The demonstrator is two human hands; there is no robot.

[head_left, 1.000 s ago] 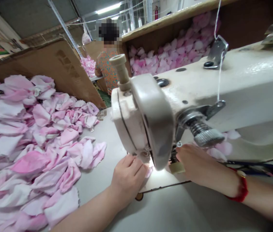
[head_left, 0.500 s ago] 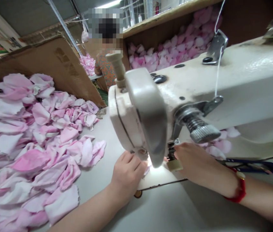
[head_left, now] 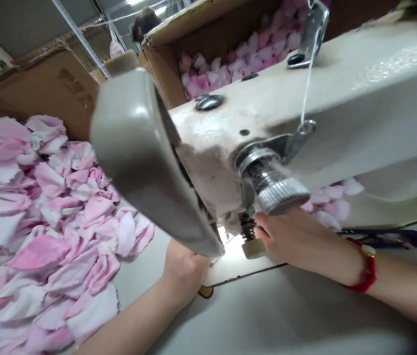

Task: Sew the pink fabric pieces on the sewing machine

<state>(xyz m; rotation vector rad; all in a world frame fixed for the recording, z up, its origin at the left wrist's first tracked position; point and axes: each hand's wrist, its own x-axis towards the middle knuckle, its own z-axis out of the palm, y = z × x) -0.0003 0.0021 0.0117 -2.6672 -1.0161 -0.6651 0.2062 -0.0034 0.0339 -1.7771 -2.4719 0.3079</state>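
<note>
My left hand (head_left: pixel 185 266) rests on the sewing machine bed (head_left: pixel 236 268), left of the lit needle area. Its fingers are bent and closed at a small edge of pale pink fabric (head_left: pixel 214 260); the machine's grey cover (head_left: pixel 138 148) hides part of them. On the other side, my right hand (head_left: pixel 290 236) reaches in beneath the tension knob (head_left: pixel 280 192). Its fingers are curled, with the tips behind the spring and the tan knob (head_left: pixel 254 248), so what they hold is hidden. The white sewing machine (head_left: pixel 341 108) stands over both hands.
A large heap of pink and white fabric pieces (head_left: pixel 56 236) covers the left side. Behind the machine, a cardboard box (head_left: pixel 167 64) holds many more. Blue-handled snips (head_left: pixel 389 238) lie by my right wrist, near several pink pieces (head_left: pixel 332 202). A person's head (head_left: pixel 145 23) shows behind.
The view has shifted, so the machine's cover looms larger and farther left. It hides more of my left hand. Both hands stay by the needle area. The person behind is now mostly hidden.
</note>
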